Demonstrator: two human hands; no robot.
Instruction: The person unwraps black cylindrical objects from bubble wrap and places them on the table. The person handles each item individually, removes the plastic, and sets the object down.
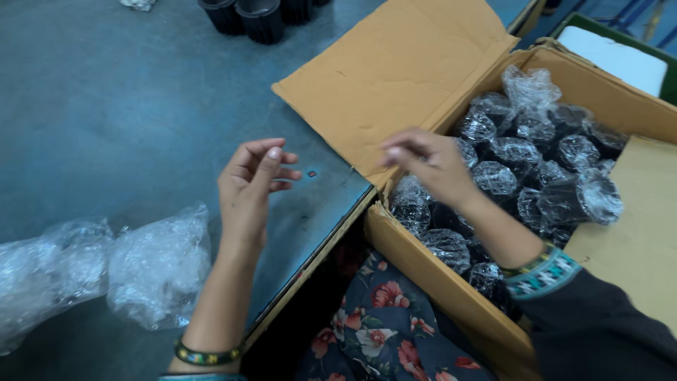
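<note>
My left hand (250, 185) hovers over the grey-blue table (127, 113) with its fingers curled loosely and nothing in it. My right hand (429, 164) hangs above the near-left corner of an open cardboard box (423, 275), fingers pinched together and apparently empty. The box is filled with several black ribbed cup-shaped parts wrapped in clear plastic (525, 169). One wrapped part (580, 200) lies on its side on top of the pile.
Crumpled clear plastic wrappers (106, 264) lie on the table at the lower left. Unwrapped black ribbed parts (254, 15) stand at the table's far edge. The box flap (395, 77) rests on the table. My flowered clothing (381, 331) shows below.
</note>
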